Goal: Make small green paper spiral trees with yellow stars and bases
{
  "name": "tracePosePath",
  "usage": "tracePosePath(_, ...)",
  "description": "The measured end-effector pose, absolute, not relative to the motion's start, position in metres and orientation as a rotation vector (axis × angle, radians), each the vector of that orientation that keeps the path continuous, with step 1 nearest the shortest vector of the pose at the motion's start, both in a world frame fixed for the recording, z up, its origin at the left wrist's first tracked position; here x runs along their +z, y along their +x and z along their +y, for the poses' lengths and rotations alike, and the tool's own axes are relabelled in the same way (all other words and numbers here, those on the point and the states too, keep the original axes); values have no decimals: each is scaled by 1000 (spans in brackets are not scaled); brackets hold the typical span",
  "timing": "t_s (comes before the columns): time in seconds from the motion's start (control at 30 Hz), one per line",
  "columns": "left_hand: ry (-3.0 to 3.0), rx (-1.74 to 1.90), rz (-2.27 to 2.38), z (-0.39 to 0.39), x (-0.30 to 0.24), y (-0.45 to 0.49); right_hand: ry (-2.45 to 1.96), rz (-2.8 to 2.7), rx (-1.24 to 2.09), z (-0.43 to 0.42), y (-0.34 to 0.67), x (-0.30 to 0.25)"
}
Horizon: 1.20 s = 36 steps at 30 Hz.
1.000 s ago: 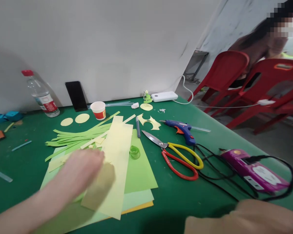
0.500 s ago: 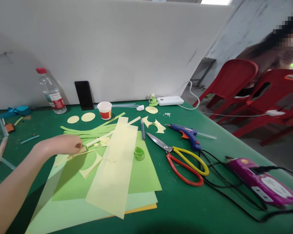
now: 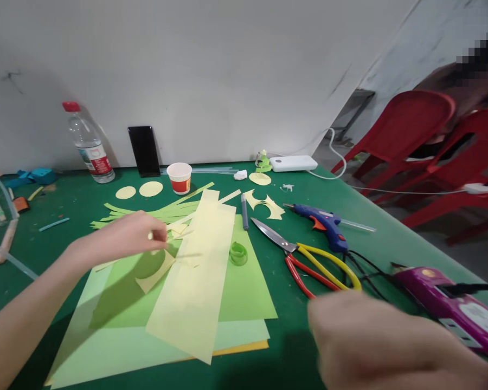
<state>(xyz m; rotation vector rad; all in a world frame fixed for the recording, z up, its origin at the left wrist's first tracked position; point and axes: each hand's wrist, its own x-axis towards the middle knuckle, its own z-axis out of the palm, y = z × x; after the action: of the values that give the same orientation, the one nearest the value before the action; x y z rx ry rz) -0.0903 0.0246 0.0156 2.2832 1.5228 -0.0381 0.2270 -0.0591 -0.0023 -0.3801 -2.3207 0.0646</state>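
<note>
Paper scraps [image 3: 178, 229] lie left of centre, seemingly being handled: the left hand [image 3: 132, 233] curls narrowly beside them, though whether it holds one I cannot tell. The right hand [image 3: 361, 336], blurred at lower right, is equally unclear. Thin pieces call for a light fingertip pinch.

On my feed, I have the left forearm [image 3: 36, 306] slanting in bare from the near left toward the far side. The wrist [image 3: 75, 255] bends rightward, putting the left hand [image 3: 126, 234] back-up with its fingers [image 3: 159, 234] curled downward. My right hand [image 3: 370, 336] sits at the near right, bunched and blurred; I can't make out its fingertips.
</note>
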Motion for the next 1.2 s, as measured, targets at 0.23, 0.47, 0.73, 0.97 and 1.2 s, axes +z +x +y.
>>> tracePosePath(0.23, 2723, 623, 910, -16, 28, -14, -813, -2149, -612, -56, 197, 20)
tracePosePath(0.47, 2867, 1012, 909, -37, 39, -4, -855, -2210, -556, -56, 204, 22)
tracePosePath(0.73, 2894, 1115, 934, -44, 42, 0, -823, -2195, -431, -55, 202, 19)
tracePosePath(0.97, 2865, 1115, 884, -42, 33, 0, -814, -2169, -376, -57, 201, 16)
tracePosePath(1.2, 2916, 1053, 866, -31, 25, 1, -901, -2132, -479, -52, 189, 5)
